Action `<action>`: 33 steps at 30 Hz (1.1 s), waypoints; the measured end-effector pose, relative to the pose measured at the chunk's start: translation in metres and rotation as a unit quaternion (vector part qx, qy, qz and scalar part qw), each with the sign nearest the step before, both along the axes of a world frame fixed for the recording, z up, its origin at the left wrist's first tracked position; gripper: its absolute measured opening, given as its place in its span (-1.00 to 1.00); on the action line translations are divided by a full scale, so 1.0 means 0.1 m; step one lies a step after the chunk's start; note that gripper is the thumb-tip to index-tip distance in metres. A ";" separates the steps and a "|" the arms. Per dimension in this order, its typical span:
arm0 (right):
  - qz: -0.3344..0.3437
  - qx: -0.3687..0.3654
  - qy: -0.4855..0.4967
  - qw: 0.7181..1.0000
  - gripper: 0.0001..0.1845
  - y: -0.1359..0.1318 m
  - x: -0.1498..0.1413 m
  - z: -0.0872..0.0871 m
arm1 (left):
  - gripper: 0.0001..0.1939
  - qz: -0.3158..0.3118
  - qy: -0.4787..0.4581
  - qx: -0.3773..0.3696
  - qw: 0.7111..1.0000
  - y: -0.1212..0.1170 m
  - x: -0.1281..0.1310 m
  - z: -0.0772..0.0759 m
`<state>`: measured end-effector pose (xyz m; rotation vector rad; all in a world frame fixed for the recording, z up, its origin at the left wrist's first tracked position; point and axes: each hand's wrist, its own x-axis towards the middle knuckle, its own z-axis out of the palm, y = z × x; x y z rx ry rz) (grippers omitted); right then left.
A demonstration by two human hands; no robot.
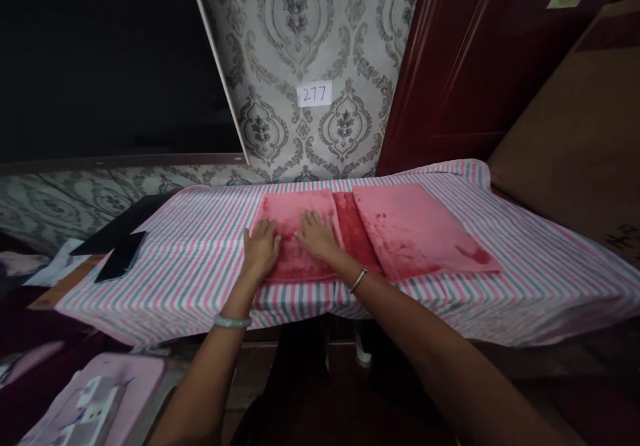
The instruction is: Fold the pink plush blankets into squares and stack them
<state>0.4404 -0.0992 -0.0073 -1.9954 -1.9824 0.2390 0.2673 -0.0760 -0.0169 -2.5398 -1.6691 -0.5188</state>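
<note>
A pink and red velvety cloth (pixel 410 223) lies spread on a striped sheet, both of its sides folded in toward a darker red strip in the middle. My left hand (pixel 262 249) rests flat with fingers apart at the left edge of the folded left panel. On the same panel, nearer the dark strip, my right hand (pixel 318 236) lies palm down, its fingers spread. Neither hand grips the cloth. Darker smudges mark the pile on both panels.
The pink and grey striped sheet (pixel 200 246) covers the table. A black phone (pixel 121 257) lies at its left end. A large cardboard box (pixel 575 133) stands at the right, a dark screen (pixel 115 66) at upper left. A pink stool-like surface (pixel 145 373) sits at lower left.
</note>
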 end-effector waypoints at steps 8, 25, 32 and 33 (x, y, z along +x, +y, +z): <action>0.080 0.006 -0.027 0.996 -0.31 0.06 -0.24 -0.39 | -0.32 0.057 0.090 -0.084 0.991 0.12 -0.03 -0.28; -0.044 -0.020 -0.035 0.998 -0.22 0.02 0.39 -0.47 | -0.19 0.047 0.063 -0.103 0.992 0.06 -0.04 -0.25; -0.055 -0.041 -0.045 0.997 -0.26 -0.01 0.28 -0.28 | -0.18 0.051 0.058 -0.103 0.992 0.02 -0.03 -0.23; -0.049 -0.037 -0.047 0.997 -0.28 0.00 0.21 -0.23 | -0.18 0.050 0.056 -0.099 0.992 0.02 -0.04 -0.23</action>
